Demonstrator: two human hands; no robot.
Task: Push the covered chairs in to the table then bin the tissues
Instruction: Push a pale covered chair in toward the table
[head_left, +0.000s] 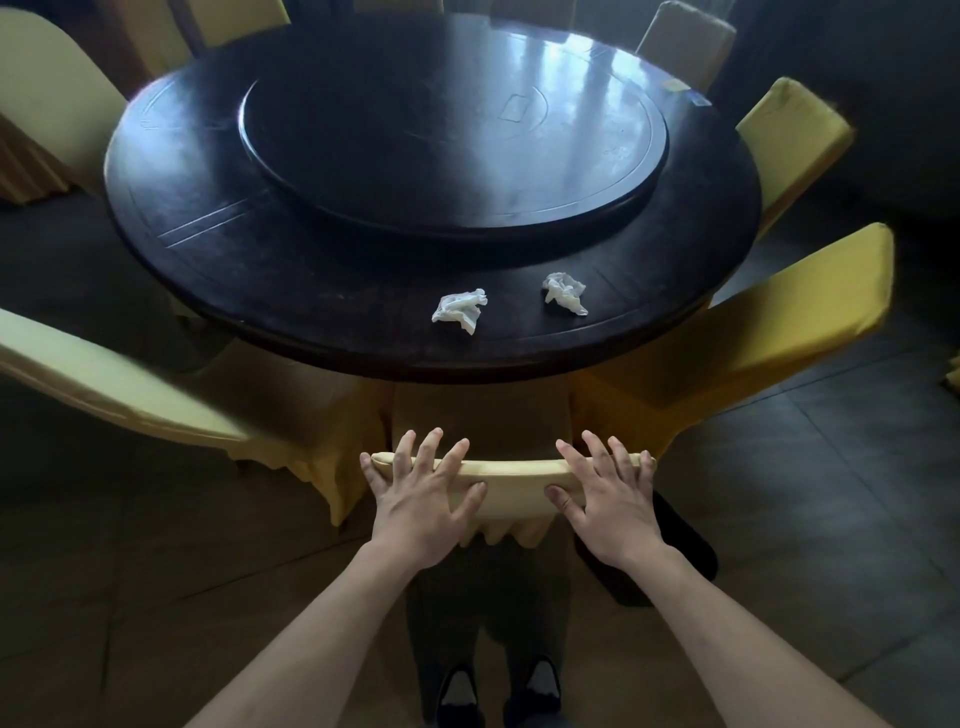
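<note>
Both hands lay flat and spread on the top of a covered chair, gripping nothing.

The left hand (423, 493) and the right hand (605, 493) pressed their palms on the top edge of the near chair (511, 475), fingers splayed over its far side and thumbs on the near side, not curled round it. That chair's seat was tucked under the near edge of the round dark table (260, 270). Two crumpled tissues lay on the near part of the tabletop, the left tissue (460, 309) and the right tissue (564, 293) a little apart, both in front of the raised turntable (452, 140). More yellow-covered chairs ringed the table: one at near left (104, 384), one at near right (769, 322), another further right (789, 124). The person's dark shoes (498, 691) showed on the tiled floor (831, 467).
</note>
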